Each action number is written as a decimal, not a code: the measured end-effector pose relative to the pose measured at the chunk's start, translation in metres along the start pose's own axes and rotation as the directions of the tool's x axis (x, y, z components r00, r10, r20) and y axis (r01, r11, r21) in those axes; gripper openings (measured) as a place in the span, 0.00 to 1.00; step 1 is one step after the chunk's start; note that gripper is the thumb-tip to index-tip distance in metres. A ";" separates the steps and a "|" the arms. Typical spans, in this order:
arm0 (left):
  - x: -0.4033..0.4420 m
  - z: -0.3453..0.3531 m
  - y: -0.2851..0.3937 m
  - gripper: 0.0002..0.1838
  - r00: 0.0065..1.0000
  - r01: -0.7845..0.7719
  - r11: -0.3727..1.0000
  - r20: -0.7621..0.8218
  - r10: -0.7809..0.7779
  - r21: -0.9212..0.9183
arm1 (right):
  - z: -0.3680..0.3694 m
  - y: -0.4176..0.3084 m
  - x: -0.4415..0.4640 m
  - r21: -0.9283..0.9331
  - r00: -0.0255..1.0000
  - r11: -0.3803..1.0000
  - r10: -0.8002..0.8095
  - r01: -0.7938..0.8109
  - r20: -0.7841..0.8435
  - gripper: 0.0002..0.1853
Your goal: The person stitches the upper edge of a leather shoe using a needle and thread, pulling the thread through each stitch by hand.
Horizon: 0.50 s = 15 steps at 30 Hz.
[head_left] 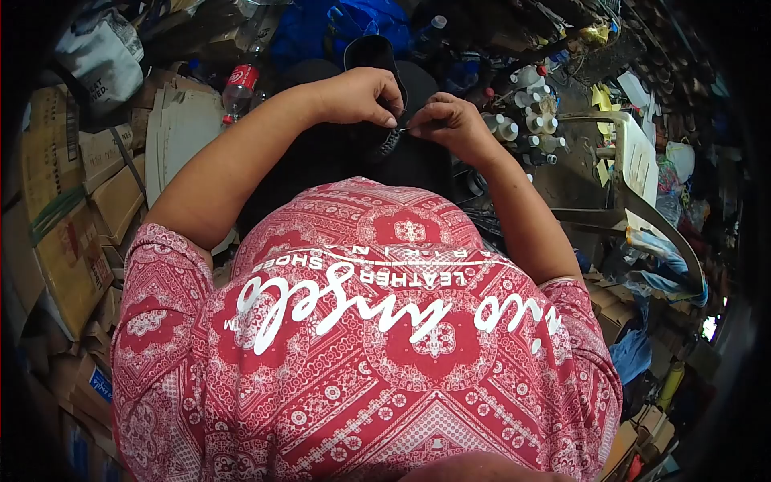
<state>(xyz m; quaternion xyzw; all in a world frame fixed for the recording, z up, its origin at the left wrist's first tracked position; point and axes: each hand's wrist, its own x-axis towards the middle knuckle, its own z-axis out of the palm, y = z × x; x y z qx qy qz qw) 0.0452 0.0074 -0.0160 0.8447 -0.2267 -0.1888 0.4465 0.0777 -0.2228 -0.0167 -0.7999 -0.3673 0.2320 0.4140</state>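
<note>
A black piece of footwear (370,53), seemingly a shoe or sandal, rests over my dark-clothed lap at the top of the view. Its near end carries a black braided-looking edge (389,147). My left hand (371,95) curls over the middle of it, thumb and fingers closed together at its right side. Opposite, my right hand (446,120) is pinched around something thin and light, perhaps a needle or thread, too small to name. The two sets of fingertips are nearly touching. My hands hide the footwear's middle.
At the left stand cardboard boxes (60,265) and a red-labelled bottle (239,90). Several small bottles (536,120) cluster right of my hands, beside a worn white plastic chair (634,157). A blue bag (345,20) lies beyond the footwear.
</note>
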 end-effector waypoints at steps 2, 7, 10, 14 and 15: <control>-0.001 0.001 -0.004 0.13 0.999 0.042 0.989 -0.004 -0.043 -0.139 | 0.003 0.000 -0.002 0.028 0.999 1.000 0.004 -0.003 -0.034 0.09; -0.007 0.004 -0.010 0.12 0.998 0.062 0.953 -0.013 -0.068 -0.298 | 0.009 0.001 -0.006 -0.017 0.996 1.000 -0.021 0.019 -0.087 0.09; -0.009 0.007 -0.011 0.10 0.996 0.073 0.928 -0.015 -0.084 -0.366 | 0.009 0.001 -0.007 -0.010 0.996 1.000 0.017 -0.018 -0.088 0.09; -0.009 0.007 -0.013 0.10 0.996 0.080 0.921 -0.016 -0.093 -0.381 | 0.007 -0.002 -0.007 0.021 0.996 0.997 0.070 -0.069 -0.052 0.09; -0.009 0.007 -0.013 0.10 0.996 0.079 0.921 -0.017 -0.092 -0.382 | 0.007 -0.002 -0.006 0.019 0.996 0.997 0.071 -0.070 -0.051 0.09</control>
